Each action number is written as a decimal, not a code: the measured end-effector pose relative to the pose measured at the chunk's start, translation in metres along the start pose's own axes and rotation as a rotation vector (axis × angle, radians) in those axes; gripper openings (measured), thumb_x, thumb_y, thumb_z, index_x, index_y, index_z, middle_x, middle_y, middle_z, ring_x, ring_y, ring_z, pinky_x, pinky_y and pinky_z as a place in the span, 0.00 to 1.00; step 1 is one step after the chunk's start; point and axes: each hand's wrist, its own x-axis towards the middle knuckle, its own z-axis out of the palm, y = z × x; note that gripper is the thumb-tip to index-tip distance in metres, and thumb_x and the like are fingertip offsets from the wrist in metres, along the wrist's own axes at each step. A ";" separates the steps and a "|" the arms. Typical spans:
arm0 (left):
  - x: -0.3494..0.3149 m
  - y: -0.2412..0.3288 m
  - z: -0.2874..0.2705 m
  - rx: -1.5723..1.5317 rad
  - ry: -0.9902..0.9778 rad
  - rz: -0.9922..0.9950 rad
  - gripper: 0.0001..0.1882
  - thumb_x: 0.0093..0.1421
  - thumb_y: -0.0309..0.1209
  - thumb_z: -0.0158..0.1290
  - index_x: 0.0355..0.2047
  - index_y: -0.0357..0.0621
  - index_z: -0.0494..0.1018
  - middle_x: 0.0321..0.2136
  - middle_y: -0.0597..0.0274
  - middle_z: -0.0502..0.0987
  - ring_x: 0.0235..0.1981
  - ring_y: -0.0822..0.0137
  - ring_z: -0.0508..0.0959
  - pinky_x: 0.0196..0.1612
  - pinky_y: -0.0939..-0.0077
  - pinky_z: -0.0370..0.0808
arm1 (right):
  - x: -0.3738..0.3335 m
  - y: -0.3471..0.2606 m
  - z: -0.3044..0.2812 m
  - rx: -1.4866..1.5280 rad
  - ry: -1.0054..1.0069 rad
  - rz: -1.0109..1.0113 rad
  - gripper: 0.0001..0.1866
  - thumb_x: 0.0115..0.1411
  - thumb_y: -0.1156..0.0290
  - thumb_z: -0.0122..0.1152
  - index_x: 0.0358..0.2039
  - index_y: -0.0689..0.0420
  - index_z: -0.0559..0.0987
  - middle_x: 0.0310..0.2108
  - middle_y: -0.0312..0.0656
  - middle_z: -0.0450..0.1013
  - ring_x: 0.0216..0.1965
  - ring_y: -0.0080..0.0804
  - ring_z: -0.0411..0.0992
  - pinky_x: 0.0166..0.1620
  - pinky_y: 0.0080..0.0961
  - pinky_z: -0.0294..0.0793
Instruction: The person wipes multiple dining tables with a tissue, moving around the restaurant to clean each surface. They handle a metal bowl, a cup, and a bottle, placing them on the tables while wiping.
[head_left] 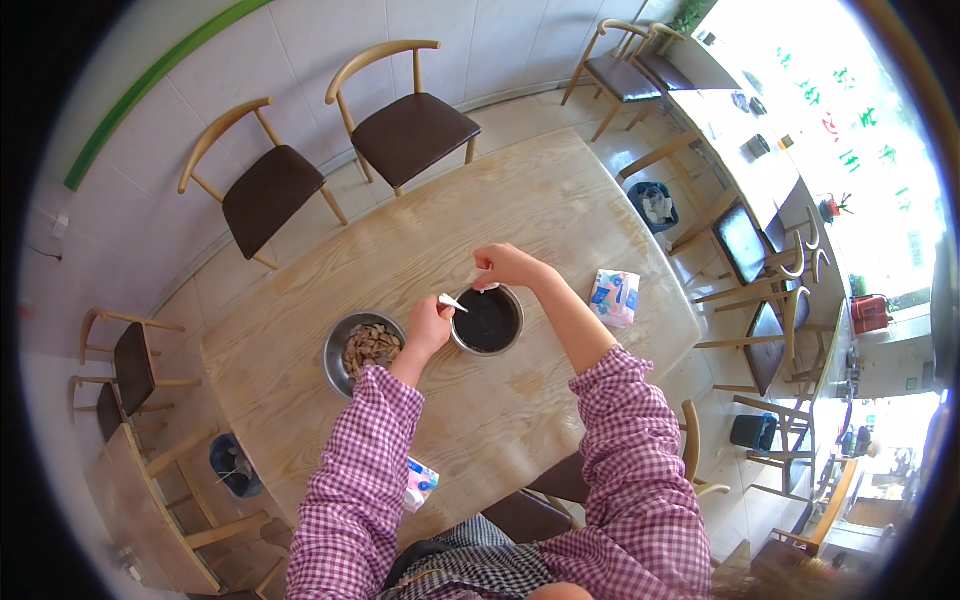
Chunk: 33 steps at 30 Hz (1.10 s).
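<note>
A round metal bowl [521, 318] stands on the wooden table in front of me, with dark, nearly black contents [488, 325]. At its left rim my left hand [428, 332] is closed around a slim white thing [453, 303] that points over the bowl; its kind is unclear. My right hand [508, 266] is pinched at the far rim on a crumpled white piece, perhaps tissue [484, 281]. Left of my left hand sits a second metal bowl [334, 362], holding many brownish flat pieces [370, 348], partly hidden by my left sleeve.
The wooden table [450, 215] has a tissue pack [615, 298] at the right and another pack [421, 484] beside my left sleeve. Chairs with dark seats [415, 135] line the far side. Bins [652, 207] stand on the floor around the table.
</note>
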 end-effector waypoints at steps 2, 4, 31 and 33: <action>-0.004 -0.008 0.005 -0.124 0.000 -0.091 0.09 0.53 0.28 0.56 0.30 0.34 0.73 0.28 0.45 0.77 0.32 0.49 0.78 0.34 0.60 0.72 | -0.023 0.007 0.002 0.060 0.111 0.066 0.21 0.42 0.62 0.72 0.21 0.61 0.68 0.19 0.41 0.68 0.23 0.29 0.65 0.27 0.28 0.65; -0.012 -0.014 0.011 -0.090 0.076 -0.061 0.07 0.56 0.26 0.54 0.32 0.34 0.72 0.24 0.55 0.76 0.23 0.63 0.76 0.23 0.71 0.72 | -0.047 0.012 0.012 0.099 0.238 0.153 0.21 0.43 0.62 0.72 0.21 0.60 0.67 0.18 0.40 0.67 0.23 0.28 0.64 0.27 0.27 0.65; -0.086 0.033 0.018 -0.731 0.023 -0.529 0.06 0.63 0.25 0.47 0.34 0.35 0.62 0.28 0.54 0.74 0.23 0.63 0.79 0.27 0.70 0.81 | -0.129 0.007 0.100 0.697 0.736 0.448 0.20 0.52 0.64 0.67 0.22 0.58 0.63 0.15 0.34 0.66 0.14 0.19 0.65 0.16 0.18 0.64; -0.091 0.036 0.024 -0.768 0.052 -0.565 0.06 0.62 0.25 0.47 0.34 0.36 0.62 0.27 0.54 0.74 0.23 0.63 0.79 0.27 0.69 0.81 | -0.136 -0.002 0.119 0.733 0.859 0.488 0.21 0.53 0.63 0.67 0.21 0.57 0.62 0.15 0.35 0.66 0.14 0.20 0.65 0.16 0.19 0.64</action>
